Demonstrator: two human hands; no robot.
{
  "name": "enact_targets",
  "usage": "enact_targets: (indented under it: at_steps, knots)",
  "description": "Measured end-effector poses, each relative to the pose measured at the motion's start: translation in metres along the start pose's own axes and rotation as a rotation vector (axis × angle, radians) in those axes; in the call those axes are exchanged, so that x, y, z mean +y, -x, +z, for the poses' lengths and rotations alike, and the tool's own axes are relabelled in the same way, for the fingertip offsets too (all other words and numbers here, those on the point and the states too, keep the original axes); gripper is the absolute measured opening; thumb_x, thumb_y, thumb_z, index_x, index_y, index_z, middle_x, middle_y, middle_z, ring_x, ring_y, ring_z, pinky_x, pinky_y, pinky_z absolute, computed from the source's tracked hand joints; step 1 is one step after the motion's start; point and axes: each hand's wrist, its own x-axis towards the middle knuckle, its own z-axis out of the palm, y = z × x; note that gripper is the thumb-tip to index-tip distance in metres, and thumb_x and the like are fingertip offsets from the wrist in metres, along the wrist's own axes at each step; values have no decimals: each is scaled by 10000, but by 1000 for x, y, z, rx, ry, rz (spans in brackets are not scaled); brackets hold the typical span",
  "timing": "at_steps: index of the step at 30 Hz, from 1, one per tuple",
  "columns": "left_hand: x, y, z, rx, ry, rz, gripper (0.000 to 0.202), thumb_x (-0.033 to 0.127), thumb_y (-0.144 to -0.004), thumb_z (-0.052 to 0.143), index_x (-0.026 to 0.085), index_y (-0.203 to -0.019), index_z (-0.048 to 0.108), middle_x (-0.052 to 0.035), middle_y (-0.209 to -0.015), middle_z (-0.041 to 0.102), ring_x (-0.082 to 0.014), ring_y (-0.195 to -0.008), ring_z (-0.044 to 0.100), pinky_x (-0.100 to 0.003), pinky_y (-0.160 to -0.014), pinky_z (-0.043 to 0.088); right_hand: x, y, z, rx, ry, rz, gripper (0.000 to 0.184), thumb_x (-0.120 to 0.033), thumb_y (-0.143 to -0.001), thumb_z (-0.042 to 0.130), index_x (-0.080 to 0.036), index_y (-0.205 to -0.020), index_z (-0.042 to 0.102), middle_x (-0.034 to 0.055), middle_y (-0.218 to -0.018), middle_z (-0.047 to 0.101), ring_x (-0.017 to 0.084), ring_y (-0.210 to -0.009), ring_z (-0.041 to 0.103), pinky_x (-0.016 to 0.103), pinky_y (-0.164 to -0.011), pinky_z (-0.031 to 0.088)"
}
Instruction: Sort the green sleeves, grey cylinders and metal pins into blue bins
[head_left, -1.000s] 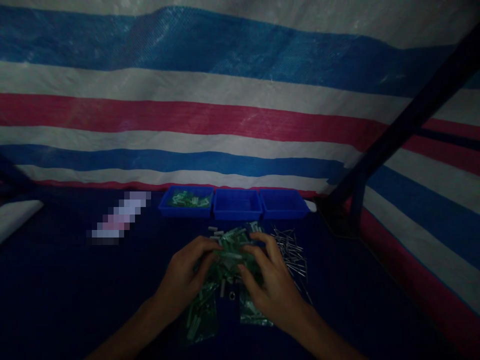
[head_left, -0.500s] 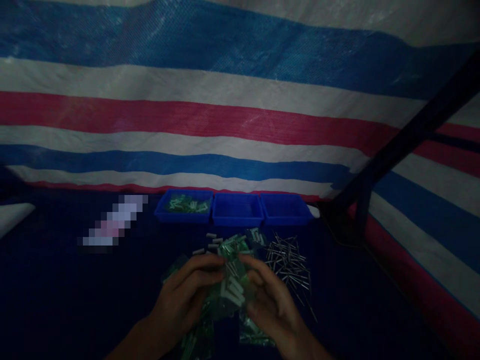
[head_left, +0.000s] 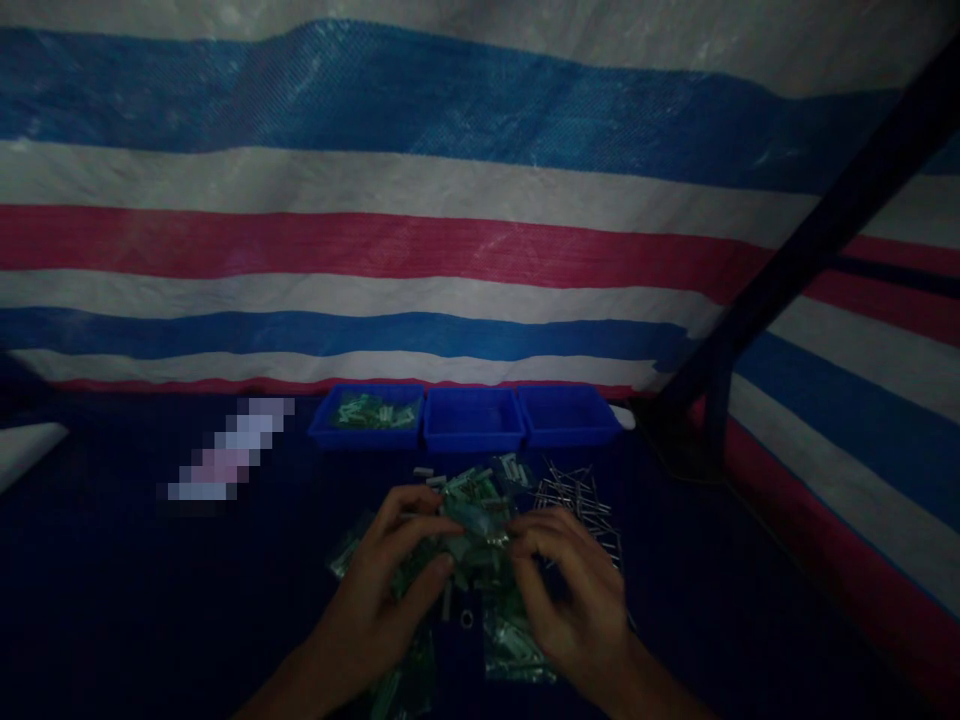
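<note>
A small clear, greenish plastic bag [head_left: 480, 522] is stretched between my two hands above the dark blue table. My left hand [head_left: 397, 570] is closed at the bag's left edge, thumb and fingers curled toward each other. At its right edge, my right hand [head_left: 574, 580] pinches the bag with thumb and fingertips. Under and around the hands lie similar filled bags [head_left: 514, 650], holding small pale pieces. A small ring [head_left: 467, 618] rests on the table between my wrists. The dim light hides the bag's exact contents.
Thin metal rods [head_left: 577, 500] lie in a loose pile on the right. Behind stand a blue tray [head_left: 367, 440] with filled bags and two more blue trays [head_left: 474, 442]. A striped tarp wall [head_left: 450, 250] closes the back, with a dark slanted post [head_left: 780, 270] at right.
Both hands have changed grip. The bag with white pieces held up before is no longer seen between them; a bag is now stretched flatter and slightly higher. The ring has come into view.
</note>
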Motion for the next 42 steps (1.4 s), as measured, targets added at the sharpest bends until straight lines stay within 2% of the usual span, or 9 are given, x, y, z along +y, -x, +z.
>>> enact_targets:
  at_steps: [7,14,18,25,29,33,37,40,42]
  knots:
    - [2,-4,0,-130,588,-408,202,343,-856,485,183,-794,593,-9,-686,577,-118,-598,555,-221,-529,468,-2,3,1,-227,135,-250,265,6,-726,514,-189,-894,579,69,-981,573,190,-926,528,341,-734,495]
    - [7,-5,-2,107,-29,199,179,61,-793,510,200,-871,589,-8,-847,595,-110,-773,598,-209,-660,502,-8,3,7,-237,-37,178,211,-110,-760,515,-196,-942,576,72,-1029,495,193,-980,489,347,-817,465]
    - [1,0,0,74,-204,428,248,9,-792,498,178,-958,572,-49,-973,560,-115,-898,578,-205,-741,511,-11,3,8,-261,-250,285,149,-217,-804,510,-236,-939,572,17,-886,574,167,-866,544,293,-743,470]
    - [-4,1,-3,11,-338,436,82,188,-778,619,173,-847,577,-106,-1222,492,-189,-1045,540,-312,-834,508,-7,10,17,-269,-401,480,137,-243,-845,483,-231,-916,599,-15,-781,602,127,-712,558,263,-662,452]
    - [-4,-8,-17,-31,-340,502,24,171,-819,560,172,-811,583,-59,-1027,615,-137,-915,603,-252,-766,519,-10,11,21,-323,-395,475,130,-249,-838,490,-200,-918,579,-22,-676,560,117,-627,536,247,-587,436]
    - [-23,-38,-47,216,-491,281,110,269,-810,565,173,-762,588,-51,-943,642,-168,-868,619,-325,-774,515,-4,14,25,-309,-273,372,355,-216,-818,502,-184,-1171,476,-24,-673,549,118,-614,540,270,-609,450]
    - [-43,-64,-72,286,-678,40,267,336,-763,600,154,-958,606,-131,-1200,547,-303,-1166,462,-490,-959,380,7,14,24,-315,-115,241,231,-209,-838,479,-183,-1052,563,6,-717,573,134,-685,559,297,-656,454]
    - [-25,-46,-75,281,-767,42,414,383,-735,616,175,-1089,571,-129,-1318,438,-342,-1268,312,-526,-1015,294,11,12,21,-331,-47,144,165,-209,-851,465,-178,-940,601,14,-710,570,142,-697,554,305,-657,452]
    - [1,-13,-72,172,-658,120,240,401,-799,534,243,-960,618,-48,-1129,585,-256,-1118,492,-429,-966,396,13,9,20,-316,-9,108,157,-202,-855,457,-179,-912,601,19,-719,574,148,-713,550,315,-676,455]
